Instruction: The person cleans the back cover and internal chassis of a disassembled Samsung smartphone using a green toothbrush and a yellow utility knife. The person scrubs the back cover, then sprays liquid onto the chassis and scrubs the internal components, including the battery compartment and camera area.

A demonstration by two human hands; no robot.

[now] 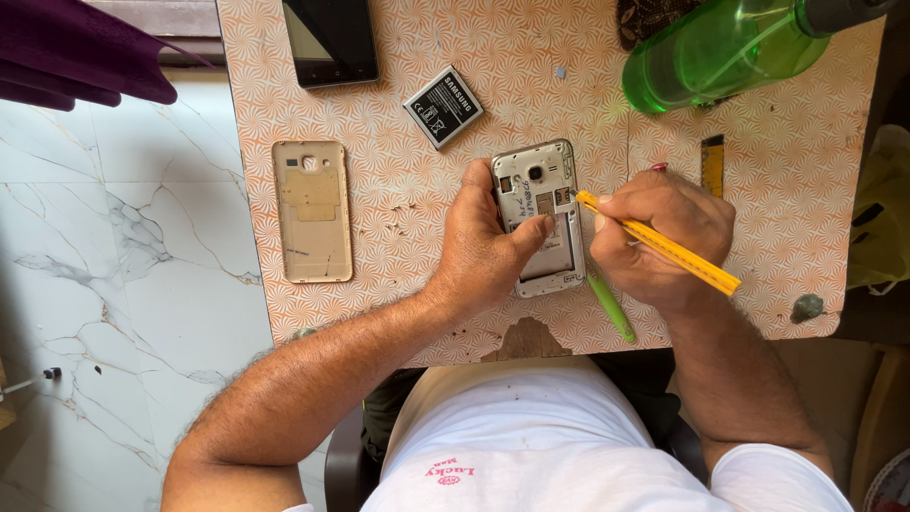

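My left hand (483, 248) lies on the tabletop (398, 190) and pinches the open phone (542, 216) at its left edge, with the thumb pressed across the empty battery bay; I judge this grip stops the phone from sliding while I work on it. The phone lies face down near the middle of the tabletop, its back removed, so that the camera and the small slots at the far end are free.

My right hand (664, 242) is closed around a yellow tool (659, 244), thin like a pencil, and holds it at a slant. Its tip touches the right side of the phone near the card slots. The slanted grip seems to give me fine control at the tip.

A green tool (611, 308) lies just beside the phone under my right hand. The gold back cover (312, 210) lies inside-up on the left, well apart from my hands, and the battery (443, 107) lies far from me, between the cover and the phone; both seem put aside to keep the work place free. A second phone (331, 40), dark, lies at the far edge, and a green bottle (720, 47) lies on its side at the far right.

I count two phones, one battery, one cover, one bottle, and two thin tools.
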